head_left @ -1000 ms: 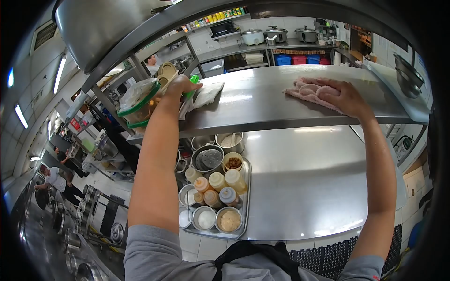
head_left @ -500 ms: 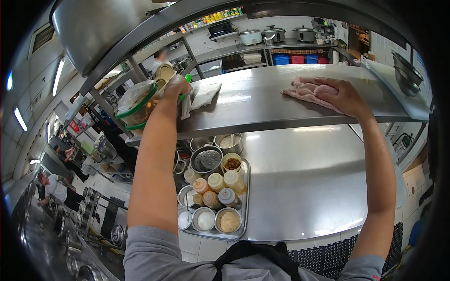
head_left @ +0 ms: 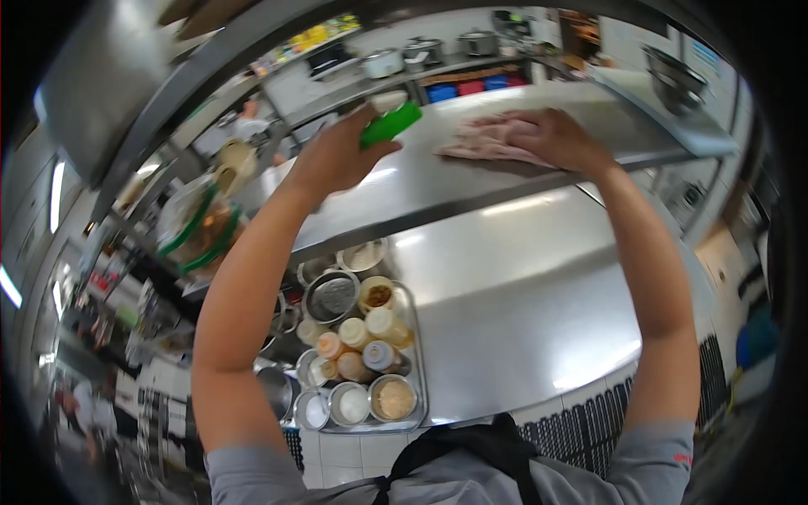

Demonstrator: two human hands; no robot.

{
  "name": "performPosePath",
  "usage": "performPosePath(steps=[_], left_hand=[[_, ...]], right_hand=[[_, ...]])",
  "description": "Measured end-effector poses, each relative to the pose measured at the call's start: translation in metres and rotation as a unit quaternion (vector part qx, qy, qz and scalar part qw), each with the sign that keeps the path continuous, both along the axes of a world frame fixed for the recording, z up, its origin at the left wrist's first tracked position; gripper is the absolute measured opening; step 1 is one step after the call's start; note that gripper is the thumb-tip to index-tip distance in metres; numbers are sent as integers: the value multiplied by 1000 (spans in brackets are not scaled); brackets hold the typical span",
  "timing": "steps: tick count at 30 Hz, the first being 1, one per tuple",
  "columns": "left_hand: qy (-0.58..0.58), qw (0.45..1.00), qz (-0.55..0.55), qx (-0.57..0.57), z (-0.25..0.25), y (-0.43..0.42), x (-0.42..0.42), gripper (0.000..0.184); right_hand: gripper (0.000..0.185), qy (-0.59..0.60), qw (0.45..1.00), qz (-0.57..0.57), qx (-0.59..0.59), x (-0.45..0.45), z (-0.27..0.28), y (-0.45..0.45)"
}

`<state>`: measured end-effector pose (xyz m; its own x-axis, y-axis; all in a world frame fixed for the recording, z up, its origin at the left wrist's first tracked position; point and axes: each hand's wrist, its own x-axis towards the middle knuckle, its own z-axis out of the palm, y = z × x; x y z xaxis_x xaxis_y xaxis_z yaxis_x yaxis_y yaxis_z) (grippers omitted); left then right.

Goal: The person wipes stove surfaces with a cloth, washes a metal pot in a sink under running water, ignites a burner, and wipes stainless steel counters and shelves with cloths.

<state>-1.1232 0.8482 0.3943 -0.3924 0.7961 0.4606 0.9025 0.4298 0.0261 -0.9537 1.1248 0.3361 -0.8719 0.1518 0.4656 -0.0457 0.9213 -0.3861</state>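
Note:
My left hand (head_left: 341,156) is closed on a bright green object (head_left: 391,124), held up over the left part of the steel shelf (head_left: 412,189). What the green object is cannot be made out. On the right part of the same shelf, my right hand (head_left: 560,139) presses on a crumpled pink cloth (head_left: 492,139), its fingers wrapped over the cloth's right side. Left of my left forearm sits a clear container with green rims (head_left: 202,227), blurred by motion.
Below the shelf, a steel tray (head_left: 422,370) on the counter (head_left: 522,311) holds squeeze bottles (head_left: 353,334) and several bowls. Metal bowls (head_left: 676,80) stand at the shelf's right end. Rice cookers (head_left: 383,63) line the back. People are in view at the left and behind the shelf.
The view has swung and blurred. My left hand has come away from the container side with the green object raised. The white cloth near it no longer shows. My right hand stays on the pink cloth.

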Motion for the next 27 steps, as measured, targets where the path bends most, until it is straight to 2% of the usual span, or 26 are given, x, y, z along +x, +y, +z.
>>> performPosePath(steps=[1,2,3,5,7,9,10,11,13,15,17,19,20,21,22,23,24,25,27], left_hand=[[7,999,-39,-8,-18,4,3,42],[14,996,-84,-14,-32,7,1,40],[-10,996,-83,-43,-39,6,12,37],[-13,992,-113,-52,-48,0,26,40],[29,992,-116,-38,-49,-7,36,43],[49,992,-118,-15,-59,-12,35,44],[92,991,-99,13,-68,-12,29,44],[135,987,-79,42,-75,-11,26,45],[138,988,-57,34,-76,-9,27,46],[121,988,-18,96,-77,-12,24,46],[110,988,-22,104,-82,-11,20,45],[138,982,5,128,-83,-13,20,45],[138,982,0,128,-83,-13,22,44],[134,983,6,129,-84,-11,22,44],[146,980,13,136,-86,-10,21,44],[160,976,21,144,-88,-10,19,44],[171,973,21,154,-89,-11,18,43],[170,972,28,158,-86,-11,18,43],[146,972,16,185,-87,-15,21,42]], right_hand=[[29,-18,998,-48,48,-5,-4,6],[33,33,936,-5,350,-25,-28,44],[40,-31,960,-96,261,-30,-29,38],[48,-98,963,-164,188,-15,-11,26],[46,-101,926,-224,286,-2,-3,20],[52,-87,945,-234,210,6,7,13],[52,-91,942,-241,212,1,8,7],[54,-106,955,-183,209,-6,10,-1],[60,-135,970,-63,194,-20,8,-15],[61,-188,957,-132,176,-25,13,-32],[55,-195,962,-124,142,-9,10,-20],[45,-63,971,16,229,-9,-13,34],[40,-68,981,74,165,-2,-16,72],[41,-28,946,53,319,16,-28,119],[52,-54,920,-39,386,38,-32,161],[53,-86,904,-116,403,62,-32,198],[51,-171,882,-210,386,97,-17,190],[47,-177,892,-300,288,111,-15,189],[44,-232,884,-352,201,104,-8,183]])
